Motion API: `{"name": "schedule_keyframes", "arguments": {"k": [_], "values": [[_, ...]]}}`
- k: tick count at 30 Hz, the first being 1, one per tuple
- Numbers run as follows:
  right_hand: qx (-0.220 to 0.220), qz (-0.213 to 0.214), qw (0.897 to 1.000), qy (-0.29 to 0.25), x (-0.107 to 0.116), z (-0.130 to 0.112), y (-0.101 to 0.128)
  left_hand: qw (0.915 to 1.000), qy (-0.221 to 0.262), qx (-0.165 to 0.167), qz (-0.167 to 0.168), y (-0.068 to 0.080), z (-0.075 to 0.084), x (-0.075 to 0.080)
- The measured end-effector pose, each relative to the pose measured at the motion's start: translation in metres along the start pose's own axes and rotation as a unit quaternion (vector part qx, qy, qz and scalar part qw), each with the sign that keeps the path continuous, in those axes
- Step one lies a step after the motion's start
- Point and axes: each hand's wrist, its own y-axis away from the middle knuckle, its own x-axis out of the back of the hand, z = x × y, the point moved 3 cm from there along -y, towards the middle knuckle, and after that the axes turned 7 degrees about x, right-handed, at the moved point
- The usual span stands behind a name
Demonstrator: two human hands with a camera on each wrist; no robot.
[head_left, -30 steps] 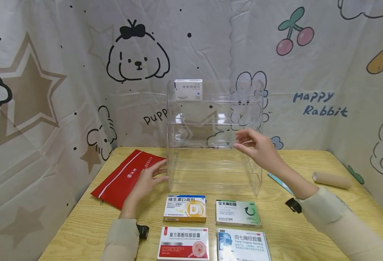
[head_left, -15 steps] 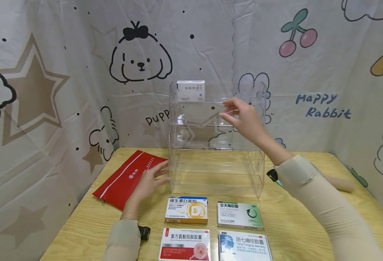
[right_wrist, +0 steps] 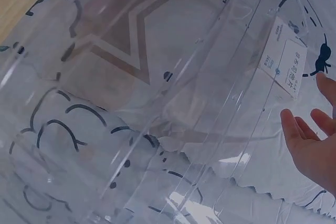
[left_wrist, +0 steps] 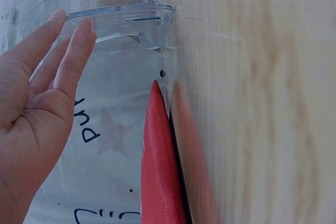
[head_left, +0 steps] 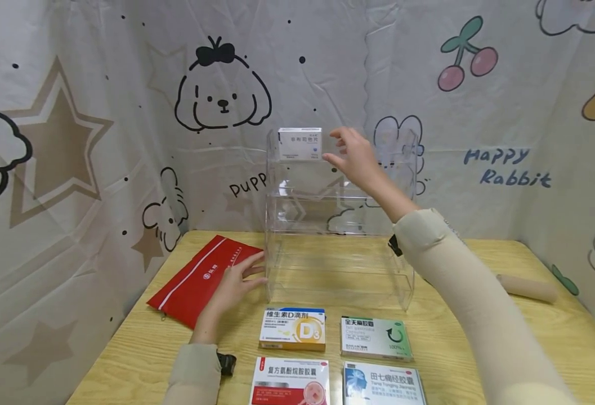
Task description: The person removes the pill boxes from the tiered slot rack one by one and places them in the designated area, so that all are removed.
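My right hand (head_left: 354,153) has risen to the top tier of the clear acrylic shelf (head_left: 408,275), grip spread beside the small white medicine box (head_left: 300,143). Light, stiff cardboard; I'd pinch its side faces. My left hand (head_left: 233,283), fingers straight, steadies the slippery shelf.

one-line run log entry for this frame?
right hand: open, beside white box on clear shelf top tier | left hand: open, against shelf's left wall | four boxes on table
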Motion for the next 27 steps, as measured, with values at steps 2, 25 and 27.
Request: {"name": "schedule_keyframes", "arguments": {"k": [2, 25, 27], "values": [[-0.010, -0.006, 1.000, 0.002, -0.002, 0.001, -0.007, 1.0000, 0.002, 0.004, 0.000, 0.001, 0.001, -0.001], [-0.035, -0.059, 0.997, 0.032, -0.022, 0.010, -0.047, 0.9999, 0.005, 0.009, 0.003, 0.000, 0.000, -0.002], [-0.034, -0.052, 0.998, 0.022, -0.023, 0.010, -0.048, 0.9999, 0.002, 0.010, 0.006, 0.000, 0.000, 0.000]]}}
